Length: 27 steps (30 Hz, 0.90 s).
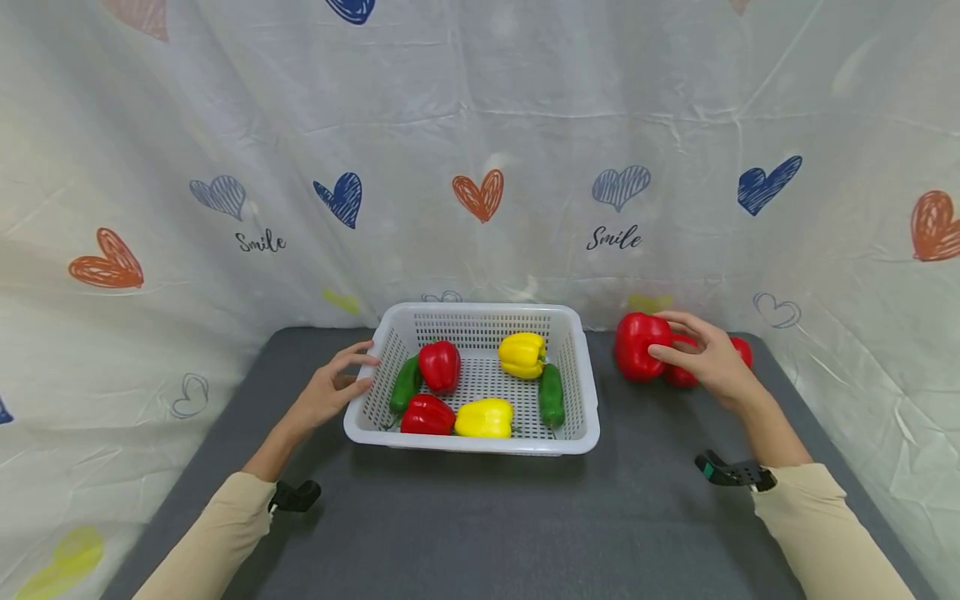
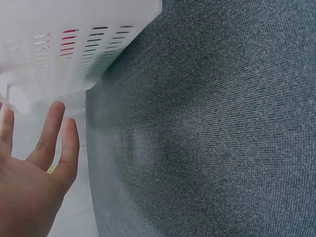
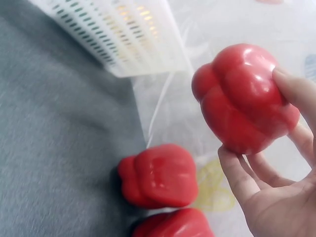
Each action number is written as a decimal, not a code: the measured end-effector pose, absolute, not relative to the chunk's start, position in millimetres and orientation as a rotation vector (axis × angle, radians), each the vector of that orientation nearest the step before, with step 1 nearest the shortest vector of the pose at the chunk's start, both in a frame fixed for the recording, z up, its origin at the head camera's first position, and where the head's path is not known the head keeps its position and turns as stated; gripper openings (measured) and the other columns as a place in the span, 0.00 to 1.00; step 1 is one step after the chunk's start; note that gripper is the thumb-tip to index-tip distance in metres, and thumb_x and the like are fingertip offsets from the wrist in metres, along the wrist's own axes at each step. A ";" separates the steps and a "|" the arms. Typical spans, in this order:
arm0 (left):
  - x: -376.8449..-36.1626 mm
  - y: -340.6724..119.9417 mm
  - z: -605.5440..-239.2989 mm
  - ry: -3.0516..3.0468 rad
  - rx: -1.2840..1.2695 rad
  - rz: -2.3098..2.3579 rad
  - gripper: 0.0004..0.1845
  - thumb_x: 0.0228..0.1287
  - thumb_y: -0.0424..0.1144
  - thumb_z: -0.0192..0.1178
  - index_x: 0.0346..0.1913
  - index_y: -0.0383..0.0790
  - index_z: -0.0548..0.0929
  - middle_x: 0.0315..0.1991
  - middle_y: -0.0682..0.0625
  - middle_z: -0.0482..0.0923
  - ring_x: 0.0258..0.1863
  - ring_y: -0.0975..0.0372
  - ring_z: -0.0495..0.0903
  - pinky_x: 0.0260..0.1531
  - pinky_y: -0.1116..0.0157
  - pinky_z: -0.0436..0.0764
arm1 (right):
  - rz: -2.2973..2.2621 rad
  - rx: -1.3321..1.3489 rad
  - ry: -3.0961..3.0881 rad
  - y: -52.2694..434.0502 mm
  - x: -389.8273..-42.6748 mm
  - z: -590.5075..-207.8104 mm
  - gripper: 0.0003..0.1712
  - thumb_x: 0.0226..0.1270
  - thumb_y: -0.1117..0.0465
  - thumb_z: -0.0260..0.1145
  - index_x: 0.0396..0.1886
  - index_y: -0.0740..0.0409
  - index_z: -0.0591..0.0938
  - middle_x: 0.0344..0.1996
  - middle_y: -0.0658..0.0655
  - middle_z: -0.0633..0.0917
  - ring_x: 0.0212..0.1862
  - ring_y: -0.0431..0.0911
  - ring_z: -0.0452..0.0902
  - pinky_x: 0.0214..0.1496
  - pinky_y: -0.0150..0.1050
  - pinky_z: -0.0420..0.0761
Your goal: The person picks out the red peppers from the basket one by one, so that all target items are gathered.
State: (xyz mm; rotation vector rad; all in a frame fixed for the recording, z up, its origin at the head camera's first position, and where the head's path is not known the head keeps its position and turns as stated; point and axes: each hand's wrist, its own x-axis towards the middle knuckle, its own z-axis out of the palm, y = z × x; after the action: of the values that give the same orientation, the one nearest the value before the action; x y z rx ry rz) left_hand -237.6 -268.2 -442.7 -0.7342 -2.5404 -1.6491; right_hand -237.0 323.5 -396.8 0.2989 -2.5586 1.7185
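Note:
My right hand (image 1: 708, 358) grips a red bell pepper (image 1: 640, 347) between thumb and fingers, to the right of the white basket (image 1: 480, 445). In the right wrist view that pepper (image 3: 242, 98) is held up off the table. My left hand (image 1: 327, 390) is at the basket's left side, fingers fairly straight with the tips by the rim; whether they touch it I cannot tell. Inside the basket lie two red bell peppers (image 1: 439, 367), two yellow bell peppers (image 1: 522, 355) and two green peppers (image 1: 551, 396).
More red bell peppers (image 3: 165, 175) lie on the grey table (image 1: 465, 525) under and behind my right hand. A white curtain (image 1: 405, 267) printed with hearts hangs behind the table and along both sides.

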 end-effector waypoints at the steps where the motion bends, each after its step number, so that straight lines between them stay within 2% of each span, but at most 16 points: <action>1: -238.1 -268.3 -443.3 -2.540 -0.735 -1.648 0.19 0.72 0.25 0.60 0.63 0.27 0.76 0.75 0.34 0.55 0.48 0.35 0.82 0.42 0.60 0.83 | 1.719 0.307 -2.556 325.4 -236.6 -398.1 0.35 0.68 0.57 0.73 0.72 0.54 0.71 0.65 0.61 0.70 0.58 0.56 0.72 0.48 0.49 0.83; 3: -238.9 -268.4 -444.3 -2.539 -0.735 -1.646 0.19 0.72 0.25 0.60 0.63 0.27 0.76 0.75 0.34 0.55 0.48 0.35 0.82 0.42 0.61 0.83 | 1.712 0.314 -2.559 329.2 -235.1 -400.5 0.34 0.69 0.57 0.72 0.71 0.55 0.71 0.64 0.60 0.71 0.56 0.53 0.74 0.47 0.46 0.84; 7: -239.5 -268.3 -444.6 -2.538 -0.732 -1.654 0.19 0.72 0.25 0.60 0.63 0.27 0.76 0.75 0.34 0.55 0.48 0.36 0.82 0.42 0.60 0.83 | 1.713 0.317 -2.572 336.0 -230.5 -403.3 0.32 0.70 0.58 0.71 0.71 0.57 0.72 0.64 0.60 0.71 0.57 0.56 0.73 0.45 0.40 0.84; 14: -240.3 -269.8 -446.3 -2.532 -0.731 -1.658 0.18 0.71 0.24 0.60 0.62 0.27 0.77 0.75 0.34 0.56 0.47 0.36 0.82 0.42 0.60 0.83 | 1.700 0.334 -2.594 344.1 -224.0 -407.5 0.31 0.71 0.59 0.70 0.71 0.57 0.72 0.65 0.60 0.71 0.59 0.58 0.72 0.46 0.41 0.84; 21: -240.6 -270.1 -447.6 -2.518 -0.738 -1.672 0.18 0.71 0.24 0.60 0.62 0.28 0.77 0.75 0.35 0.56 0.47 0.36 0.83 0.42 0.60 0.84 | 1.635 0.404 -2.634 349.9 -220.3 -418.0 0.34 0.69 0.61 0.71 0.71 0.61 0.70 0.66 0.64 0.70 0.60 0.62 0.69 0.45 0.42 0.84; 27: -241.7 -270.4 -448.8 -2.512 -0.743 -1.683 0.18 0.71 0.24 0.60 0.62 0.27 0.77 0.75 0.35 0.56 0.47 0.35 0.82 0.42 0.61 0.84 | 1.617 0.372 -2.692 352.5 -215.7 -426.7 0.35 0.69 0.58 0.72 0.71 0.60 0.70 0.65 0.65 0.71 0.59 0.63 0.71 0.46 0.44 0.84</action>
State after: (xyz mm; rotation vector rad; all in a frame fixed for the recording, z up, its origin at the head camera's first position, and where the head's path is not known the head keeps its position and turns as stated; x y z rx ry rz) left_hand -241.7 -270.4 -448.8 -0.7426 -2.5118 -1.6834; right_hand -215.7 352.5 -426.7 0.3718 -2.6924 1.6174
